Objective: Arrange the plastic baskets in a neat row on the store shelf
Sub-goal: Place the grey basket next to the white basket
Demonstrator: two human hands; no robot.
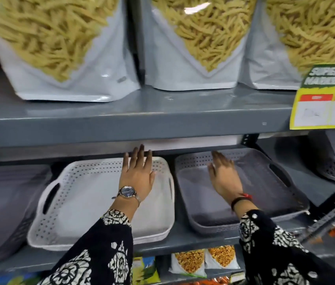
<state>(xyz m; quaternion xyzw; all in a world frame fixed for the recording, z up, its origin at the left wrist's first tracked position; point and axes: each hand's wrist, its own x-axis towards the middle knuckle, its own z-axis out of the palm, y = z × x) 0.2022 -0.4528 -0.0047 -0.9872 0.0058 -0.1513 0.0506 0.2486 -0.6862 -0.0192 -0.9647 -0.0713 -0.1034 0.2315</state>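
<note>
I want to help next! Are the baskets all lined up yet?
Nearly. The white basket and grey basket sit side by side on the shelf. The left hand and right hand hover open over them, no grip. Left: both sit a bit crooked and need straightening.

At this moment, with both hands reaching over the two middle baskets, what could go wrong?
1. The white basket sits skewed and its front corner overhangs the shelf edge; a push from the left hand might tip it off.
2. The right hand is open over the grey basket, whose right corner also nears the edge.
3. The upper shelf hangs low over both hands, so lifting could knock it.
</note>
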